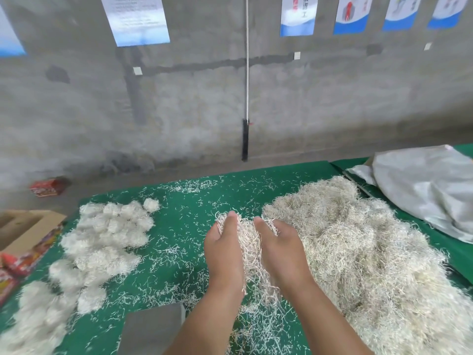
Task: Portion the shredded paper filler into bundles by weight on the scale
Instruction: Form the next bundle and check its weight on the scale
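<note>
My left hand (224, 254) and my right hand (281, 252) press a clump of shredded paper (252, 249) between their palms above the green table (179, 221). Strands hang down below the wrists. A large loose heap of shredded paper filler (358, 247) lies to the right, touching my right hand's side. Several rounded white bundles (107, 234) are piled at the left. The grey metal scale platform (153, 329) sits at the near edge, left of my left forearm, with nothing on it.
Loose paper shreds are scattered over the green cloth. A crumpled grey sack (430, 190) lies at the back right. Cardboard boxes with red printing (25, 242) stand off the table's left edge. A concrete wall with posters rises behind.
</note>
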A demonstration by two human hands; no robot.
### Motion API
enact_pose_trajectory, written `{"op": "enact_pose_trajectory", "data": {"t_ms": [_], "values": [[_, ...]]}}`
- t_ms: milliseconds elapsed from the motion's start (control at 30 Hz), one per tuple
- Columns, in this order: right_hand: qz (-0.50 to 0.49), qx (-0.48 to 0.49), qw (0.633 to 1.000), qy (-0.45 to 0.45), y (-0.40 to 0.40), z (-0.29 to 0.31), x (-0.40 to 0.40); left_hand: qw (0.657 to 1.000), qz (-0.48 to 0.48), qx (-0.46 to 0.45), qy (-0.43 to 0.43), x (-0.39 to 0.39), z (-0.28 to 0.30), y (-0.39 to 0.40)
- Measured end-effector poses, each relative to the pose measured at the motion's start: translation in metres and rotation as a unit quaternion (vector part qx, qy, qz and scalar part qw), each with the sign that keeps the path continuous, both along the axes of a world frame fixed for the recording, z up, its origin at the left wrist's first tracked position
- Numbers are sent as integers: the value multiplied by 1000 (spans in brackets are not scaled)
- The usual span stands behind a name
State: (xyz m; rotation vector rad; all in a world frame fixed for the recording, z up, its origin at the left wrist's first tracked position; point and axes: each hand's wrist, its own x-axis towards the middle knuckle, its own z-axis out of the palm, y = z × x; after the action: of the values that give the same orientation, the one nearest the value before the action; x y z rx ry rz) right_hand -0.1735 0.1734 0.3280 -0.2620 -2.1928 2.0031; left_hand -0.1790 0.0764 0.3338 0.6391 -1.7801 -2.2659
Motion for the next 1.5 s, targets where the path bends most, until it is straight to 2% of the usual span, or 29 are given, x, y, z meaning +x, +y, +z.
{"op": "enact_pose_trajectory", "data": {"t_ms": [267,700,900,1200,1500], "values": [[-29,-22,997,-68,-7,-11,2,999,-2,5,-43,5,7,-10],[-57,-18,994,-87,-9,-49,10,990,-24,0,-138,33,-5,-21],[-54,-13,996,-63,-7,-54,8,989,-47,6,-142,39,-8,-24],[-62,-17,995,-82,4,-65,3,988,-59,-11,-141,46,-4,-28],[-64,-14,996,-63,2,-69,-4,986,-58,39,-152,41,-8,-33]]}}
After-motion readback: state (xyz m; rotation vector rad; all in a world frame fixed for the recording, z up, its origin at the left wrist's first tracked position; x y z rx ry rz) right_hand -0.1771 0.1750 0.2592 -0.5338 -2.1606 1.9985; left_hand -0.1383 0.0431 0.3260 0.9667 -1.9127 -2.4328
